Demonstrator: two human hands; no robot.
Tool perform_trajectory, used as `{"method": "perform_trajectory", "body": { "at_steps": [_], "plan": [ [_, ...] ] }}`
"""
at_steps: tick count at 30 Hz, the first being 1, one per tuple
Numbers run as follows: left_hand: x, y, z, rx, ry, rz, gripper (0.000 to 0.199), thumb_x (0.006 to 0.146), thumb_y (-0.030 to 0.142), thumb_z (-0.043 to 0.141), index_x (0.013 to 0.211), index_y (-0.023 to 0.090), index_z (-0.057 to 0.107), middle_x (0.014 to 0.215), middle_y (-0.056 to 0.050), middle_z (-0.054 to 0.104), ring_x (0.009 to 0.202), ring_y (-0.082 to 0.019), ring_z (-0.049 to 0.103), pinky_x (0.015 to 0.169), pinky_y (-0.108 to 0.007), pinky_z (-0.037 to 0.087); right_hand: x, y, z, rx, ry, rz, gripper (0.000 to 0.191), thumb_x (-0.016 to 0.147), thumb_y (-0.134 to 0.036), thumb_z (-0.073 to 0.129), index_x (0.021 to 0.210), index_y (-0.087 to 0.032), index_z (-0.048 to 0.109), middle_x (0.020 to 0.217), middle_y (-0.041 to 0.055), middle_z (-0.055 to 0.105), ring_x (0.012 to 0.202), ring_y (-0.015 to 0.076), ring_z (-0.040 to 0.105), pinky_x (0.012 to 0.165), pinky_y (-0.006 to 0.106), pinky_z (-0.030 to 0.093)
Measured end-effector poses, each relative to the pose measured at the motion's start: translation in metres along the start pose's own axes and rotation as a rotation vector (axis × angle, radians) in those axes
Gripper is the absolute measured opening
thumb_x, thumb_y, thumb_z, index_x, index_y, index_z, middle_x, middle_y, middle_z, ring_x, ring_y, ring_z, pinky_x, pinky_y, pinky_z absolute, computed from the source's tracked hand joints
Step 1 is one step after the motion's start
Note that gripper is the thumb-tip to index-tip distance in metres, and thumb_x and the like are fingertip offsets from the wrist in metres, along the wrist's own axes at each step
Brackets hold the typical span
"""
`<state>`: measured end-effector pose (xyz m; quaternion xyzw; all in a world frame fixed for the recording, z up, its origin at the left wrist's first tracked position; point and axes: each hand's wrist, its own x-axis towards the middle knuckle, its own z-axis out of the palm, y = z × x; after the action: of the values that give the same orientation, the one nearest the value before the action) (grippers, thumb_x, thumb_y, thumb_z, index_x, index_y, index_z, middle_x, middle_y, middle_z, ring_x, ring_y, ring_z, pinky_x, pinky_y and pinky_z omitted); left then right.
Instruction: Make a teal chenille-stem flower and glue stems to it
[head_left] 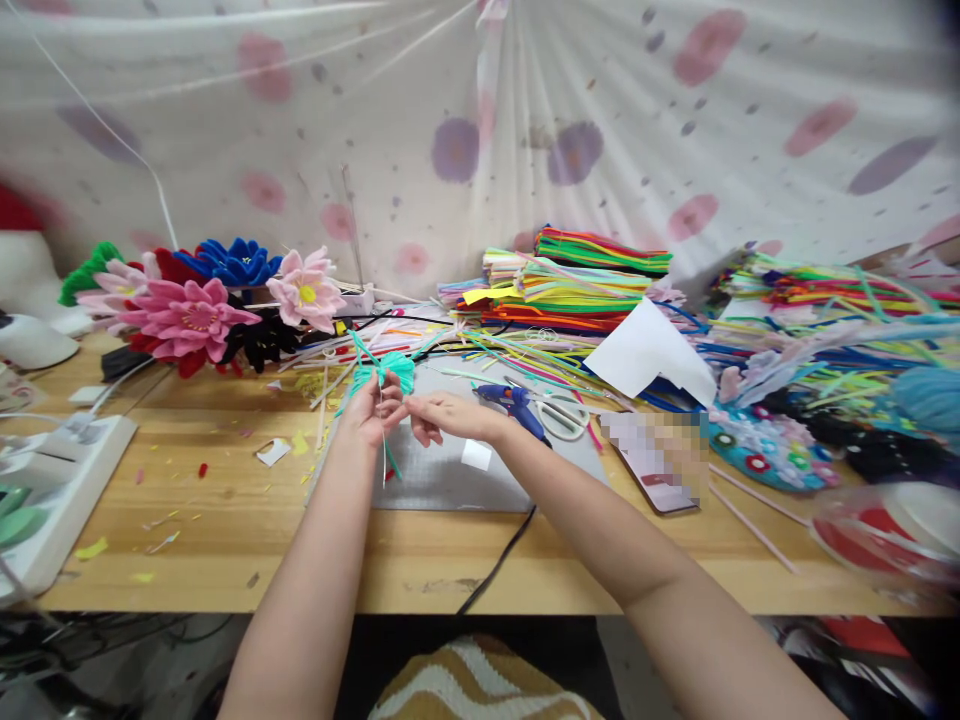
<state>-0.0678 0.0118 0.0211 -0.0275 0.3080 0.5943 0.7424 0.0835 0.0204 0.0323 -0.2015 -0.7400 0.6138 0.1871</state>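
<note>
My left hand (366, 412) is closed around the lower part of a turquoise pipe-cleaner piece (397, 370). Its looped, fuzzy strands spread above my fingers, and thin ends hang below them. My right hand (444, 412) comes in from the right with its fingers pinched together, their tips at the left fingers. Whatever lies between those tips is too small to make out. Both hands are above a grey mat (442, 492). Right of them on the mat lie a blue glue gun (510, 398), scissors (562, 415) and a small white paper square (477, 455).
Pipe-cleaner flowers (199, 315) stand at the left behind a white power strip (82, 490). Bundles of colourful pipe cleaners (577, 280) are stacked at the back. A phone (660, 465) lies right of the mat, near a blurred clear container (885, 530). A black cord (499, 565) crosses the table's front edge.
</note>
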Motion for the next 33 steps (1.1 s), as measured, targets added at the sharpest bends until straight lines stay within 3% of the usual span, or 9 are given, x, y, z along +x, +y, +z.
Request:
{"method": "perform_trajectory", "body": {
  "at_steps": [6, 11, 14, 18, 23, 33],
  "plan": [
    [0.002, -0.005, 0.001, 0.047, -0.01, -0.008, 0.03, 0.089, 0.031, 0.036, 0.071, 0.011, 0.051, 0.052, 0.001, 0.047, 0.032, -0.001, 0.033, 0.025, -0.009, 0.022, -0.001, 0.005, -0.001, 0.04, 0.0, 0.018, 0.054, 0.078, -0.061, 0.038, 0.087, -0.015, 0.064, 0.049, -0.0045, 0.051, 0.041, 0.0045, 0.041, 0.043, 0.018, 0.034],
    [0.0, -0.009, 0.003, 0.131, -0.024, 0.034, 0.028, 0.089, 0.029, 0.038, 0.073, 0.01, 0.052, 0.058, 0.0, 0.053, 0.037, -0.001, 0.039, 0.027, -0.008, 0.024, 0.013, 0.018, -0.012, 0.193, 0.481, 0.09, 0.042, 0.075, -0.057, 0.048, 0.078, -0.016, 0.057, 0.051, -0.0056, 0.049, 0.039, 0.0042, 0.04, 0.039, 0.018, 0.033],
    [-0.005, -0.017, 0.008, 0.253, -0.011, 0.091, 0.026, 0.089, 0.026, 0.039, 0.073, 0.009, 0.053, 0.059, -0.001, 0.054, 0.037, 0.0, 0.038, 0.028, -0.008, 0.023, 0.019, 0.023, -0.014, 0.248, 0.641, 0.136, 0.034, 0.067, -0.047, 0.063, 0.079, -0.017, 0.052, 0.061, -0.0046, 0.053, 0.049, 0.0054, 0.047, 0.046, 0.018, 0.04],
    [-0.008, -0.028, 0.014, 0.392, 0.033, 0.215, 0.023, 0.085, 0.022, 0.047, 0.068, 0.009, 0.054, 0.056, 0.001, 0.052, 0.036, -0.001, 0.038, 0.028, -0.009, 0.021, 0.022, 0.022, -0.009, 0.335, 0.642, 0.071, 0.033, 0.065, -0.034, 0.068, 0.086, -0.017, 0.049, 0.07, -0.0025, 0.058, 0.066, 0.0078, 0.056, 0.062, 0.022, 0.045],
    [-0.007, -0.033, 0.012, 0.483, 0.032, 0.33, 0.019, 0.074, 0.024, 0.062, 0.063, 0.01, 0.054, 0.054, 0.002, 0.05, 0.038, -0.001, 0.039, 0.03, -0.01, 0.021, 0.024, 0.022, -0.006, 0.392, 0.638, 0.068, 0.036, 0.061, -0.032, 0.071, 0.085, -0.017, 0.049, 0.066, -0.0034, 0.059, 0.065, 0.0081, 0.057, 0.068, 0.025, 0.045],
    [-0.006, -0.032, 0.009, 0.518, 0.006, 0.34, 0.022, 0.068, 0.027, 0.068, 0.063, 0.01, 0.054, 0.056, 0.001, 0.05, 0.039, 0.0, 0.038, 0.03, -0.009, 0.022, 0.023, 0.024, -0.012, 0.543, 0.614, 0.097, 0.044, 0.049, -0.028, 0.078, 0.078, -0.017, 0.047, 0.064, -0.0049, 0.059, 0.063, 0.0087, 0.059, 0.069, 0.027, 0.045]
  ]
}}
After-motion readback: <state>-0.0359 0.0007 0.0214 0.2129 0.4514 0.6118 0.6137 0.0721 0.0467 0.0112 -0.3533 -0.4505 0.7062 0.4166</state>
